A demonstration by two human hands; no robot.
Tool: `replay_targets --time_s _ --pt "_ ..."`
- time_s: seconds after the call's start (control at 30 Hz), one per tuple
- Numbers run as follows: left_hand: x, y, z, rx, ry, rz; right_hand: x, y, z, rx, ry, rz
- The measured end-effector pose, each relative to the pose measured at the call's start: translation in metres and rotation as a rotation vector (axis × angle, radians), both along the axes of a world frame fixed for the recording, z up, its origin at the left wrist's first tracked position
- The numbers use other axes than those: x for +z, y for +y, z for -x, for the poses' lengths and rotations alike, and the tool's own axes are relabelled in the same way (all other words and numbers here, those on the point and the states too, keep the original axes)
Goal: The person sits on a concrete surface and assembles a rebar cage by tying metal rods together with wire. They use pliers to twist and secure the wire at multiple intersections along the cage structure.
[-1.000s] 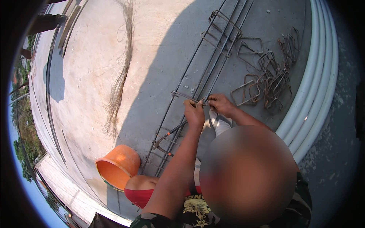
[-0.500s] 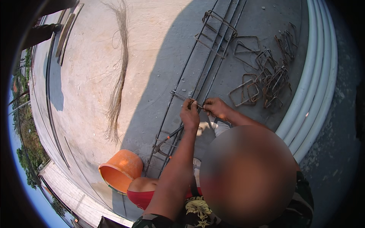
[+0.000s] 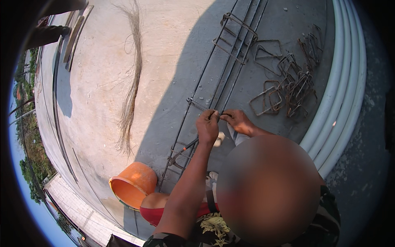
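Long steel reinforcing bars run away from me across the concrete, with rectangular stirrups around them farther off. My left hand is over the near part of the bars, thumb and fingers pinched together. Close beside it, almost touching, my right hand is closed too, its fingertips meeting at a bar by a stirrup. Whatever lies between the fingertips is too small to make out. A dark pair of pincers with an orange mark rests across the bars, partly behind my left forearm.
Loose bent stirrups lie heaped on the right, before thick pale pipes. Left of the bars lies a bundle of thin wire. An orange bucket is tipped at lower left. Another person's leg shows beside planks.
The view has shifted slightly. My right hand's fingers have changed their bend and sit a little closer to my left fingertips. The bars and pincers lie as before.
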State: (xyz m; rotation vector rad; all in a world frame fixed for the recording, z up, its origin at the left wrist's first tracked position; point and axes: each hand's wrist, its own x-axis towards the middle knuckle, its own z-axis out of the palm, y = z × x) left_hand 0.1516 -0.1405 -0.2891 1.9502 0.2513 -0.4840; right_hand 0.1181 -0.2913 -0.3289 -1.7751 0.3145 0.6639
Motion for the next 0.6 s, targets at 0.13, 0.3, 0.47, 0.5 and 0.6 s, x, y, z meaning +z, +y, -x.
replay_targets --time_s 0.13,0.3,0.47,0.5,0.6 --pt "0.001 0.006 0.006 -0.123 -0.076 0.003 -0.016 0.001 0.006 0.063 -0.274 0.112" --pt "-0.001 0.015 0.01 -0.254 -0.182 0.057 -0.02 0.0 0.008 0.15 -0.411 0.2" --pt "-0.007 0.024 0.028 -0.346 -0.321 -0.035 -0.021 -0.005 0.004 0.267 -0.391 0.288" --pt "-0.011 0.024 0.034 -0.347 -0.364 -0.085 -0.021 -0.006 0.002 0.29 -0.392 0.291" --pt "-0.018 0.018 0.049 -0.275 -0.417 -0.172 -0.021 -0.009 -0.001 0.347 -0.379 0.301"
